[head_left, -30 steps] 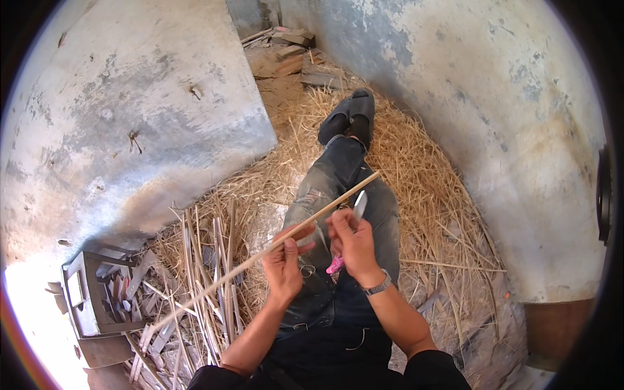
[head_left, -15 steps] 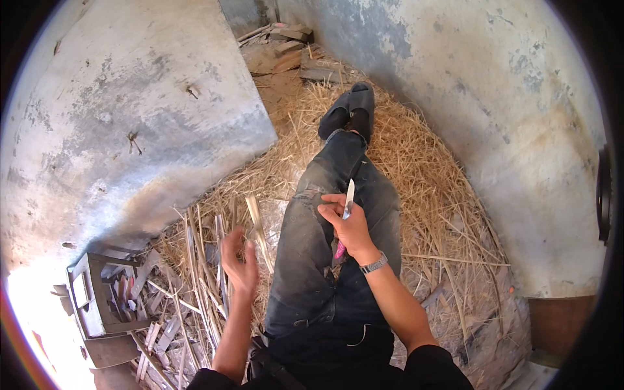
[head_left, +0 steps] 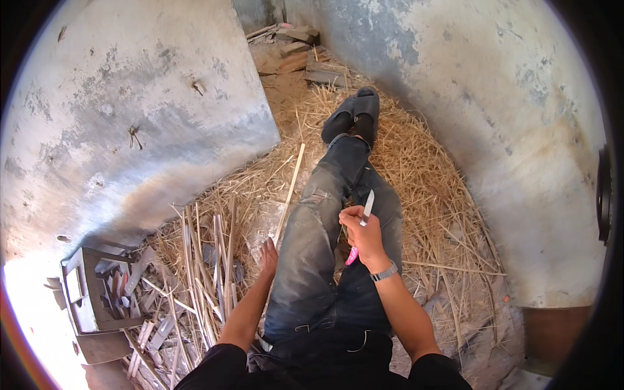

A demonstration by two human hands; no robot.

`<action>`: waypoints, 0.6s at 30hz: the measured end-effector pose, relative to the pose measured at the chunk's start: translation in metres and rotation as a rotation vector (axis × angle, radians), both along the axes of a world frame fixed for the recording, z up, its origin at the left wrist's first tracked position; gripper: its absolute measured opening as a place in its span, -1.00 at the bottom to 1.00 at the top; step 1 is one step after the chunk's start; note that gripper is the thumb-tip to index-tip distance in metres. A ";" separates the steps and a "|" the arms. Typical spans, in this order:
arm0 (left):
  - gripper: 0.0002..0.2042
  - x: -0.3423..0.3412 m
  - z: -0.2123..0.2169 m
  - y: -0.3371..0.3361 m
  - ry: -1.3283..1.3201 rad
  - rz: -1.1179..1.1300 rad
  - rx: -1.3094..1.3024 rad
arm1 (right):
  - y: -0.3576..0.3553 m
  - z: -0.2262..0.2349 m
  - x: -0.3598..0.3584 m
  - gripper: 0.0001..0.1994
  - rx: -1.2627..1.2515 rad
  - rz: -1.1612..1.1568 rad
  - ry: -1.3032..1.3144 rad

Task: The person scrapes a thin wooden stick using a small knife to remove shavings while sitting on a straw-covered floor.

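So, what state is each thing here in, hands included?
Left hand's fingers: straightened near the pale stick's lower end; grip unclear
Right hand's fingers: closed around the knife
Knife: blade bare, pointing away from the body
Pale stick: slanting beside the left leg
Trousers: dusty, worn
Straw: loose, scattered

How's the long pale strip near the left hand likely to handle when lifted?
The pale strip is probably light, being slender. It looks fairly stiff, since it lies straight. Its far end may swing, as the left hand is near only one end.
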State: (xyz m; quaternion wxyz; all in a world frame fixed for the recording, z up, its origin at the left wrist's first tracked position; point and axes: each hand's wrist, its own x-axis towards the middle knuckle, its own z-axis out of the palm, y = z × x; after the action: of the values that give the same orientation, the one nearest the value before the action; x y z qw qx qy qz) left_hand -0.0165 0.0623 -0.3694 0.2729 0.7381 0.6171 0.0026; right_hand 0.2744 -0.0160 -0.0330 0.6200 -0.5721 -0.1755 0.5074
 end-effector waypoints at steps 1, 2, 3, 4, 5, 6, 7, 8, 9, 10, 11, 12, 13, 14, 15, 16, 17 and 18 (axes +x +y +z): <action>-0.22 0.006 0.000 0.000 -0.007 0.020 -0.043 | -0.004 0.003 0.005 -0.90 -0.003 -0.019 0.016; -0.20 0.012 -0.001 0.001 -0.017 0.035 -0.089 | -0.009 0.007 0.011 -0.91 -0.035 -0.036 -0.007; -0.18 0.013 -0.003 0.005 -0.022 0.046 -0.133 | -0.013 0.007 0.016 -0.92 -0.048 -0.056 -0.013; -0.18 -0.068 -0.023 0.029 -0.016 0.105 -0.074 | 0.006 0.019 -0.011 -0.92 0.008 0.030 0.047; -0.22 -0.081 -0.035 0.031 0.004 0.099 -0.150 | 0.006 0.011 -0.012 -0.93 -0.007 0.031 0.047; -0.26 -0.079 -0.037 0.033 0.019 0.071 -0.228 | 0.002 0.007 -0.007 -0.93 -0.003 0.030 0.056; -0.29 -0.075 -0.038 0.033 0.037 0.048 -0.302 | -0.001 0.003 -0.005 -0.93 -0.010 0.018 0.059; -0.37 -0.076 -0.037 0.032 0.024 0.045 -0.328 | -0.003 0.000 -0.004 -0.93 -0.015 0.011 0.065; -0.44 -0.064 -0.029 0.025 0.004 0.021 -0.369 | -0.009 -0.005 0.002 -0.94 -0.034 -0.015 0.060; -0.51 -0.054 -0.019 0.019 -0.012 0.002 -0.405 | -0.014 -0.008 0.006 -0.92 -0.046 -0.031 0.053; -0.58 -0.051 -0.010 0.016 0.014 -0.014 -0.313 | -0.016 -0.007 0.006 -0.90 -0.049 -0.032 0.051; -0.64 -0.051 -0.002 0.012 0.043 -0.022 -0.218 | -0.015 -0.006 0.004 -0.88 -0.048 -0.025 0.053; -0.69 -0.051 0.006 0.010 0.072 -0.029 -0.119 | -0.014 -0.005 0.002 -0.88 -0.039 -0.022 0.047; -0.72 -0.052 0.014 0.009 0.005 0.064 0.042 | -0.013 -0.004 0.000 -0.88 -0.030 -0.017 0.042; -0.75 -0.053 0.025 0.010 -0.058 0.160 0.206 | -0.010 -0.001 -0.002 -0.88 -0.019 -0.007 0.038; -0.77 -0.056 0.038 0.012 -0.118 0.250 0.370 | -0.008 0.000 -0.005 -0.90 -0.014 -0.016 0.031; -0.77 -0.061 0.052 0.017 -0.151 0.264 0.360 | -0.006 0.003 -0.007 -0.92 -0.009 -0.022 0.024; -0.76 -0.061 0.072 0.026 -0.188 0.270 0.347 | -0.006 0.003 -0.007 -0.93 -0.006 -0.036 0.014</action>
State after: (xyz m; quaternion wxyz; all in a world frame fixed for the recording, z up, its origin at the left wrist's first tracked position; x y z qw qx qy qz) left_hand -0.0774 0.0879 -0.2973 0.1953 0.6812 0.6725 0.2136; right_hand 0.2671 -0.0220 -0.0296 0.6287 -0.5733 -0.1592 0.5007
